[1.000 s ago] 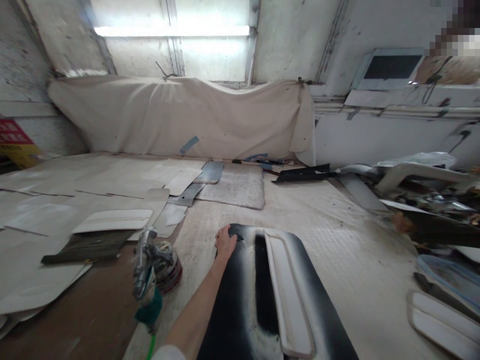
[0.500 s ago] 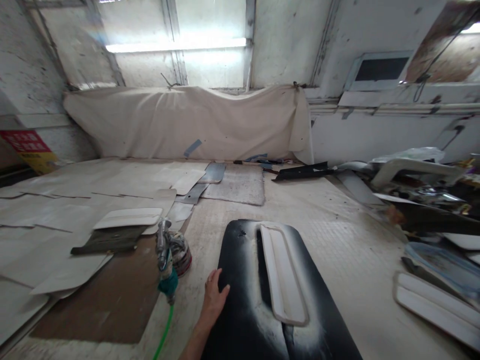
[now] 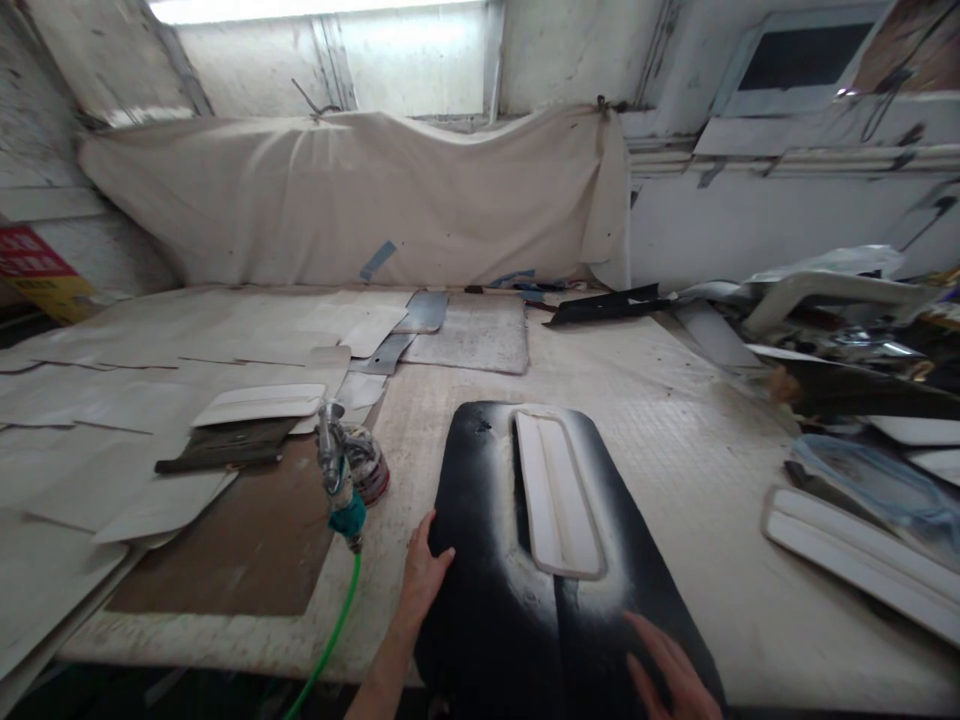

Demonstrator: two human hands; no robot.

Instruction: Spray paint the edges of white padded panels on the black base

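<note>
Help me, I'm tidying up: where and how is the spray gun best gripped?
Likely by the teal handle of the spray gun, from the near side: that end faces the person, green hose trailing from it; the metal head crowds the can.

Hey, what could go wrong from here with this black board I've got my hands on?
The white panel sits off-centre over the slot and might slide if the board gets tilted.
The green hose runs over the table's front edge, near your left arm; a snag could topple the spray gun.
</note>
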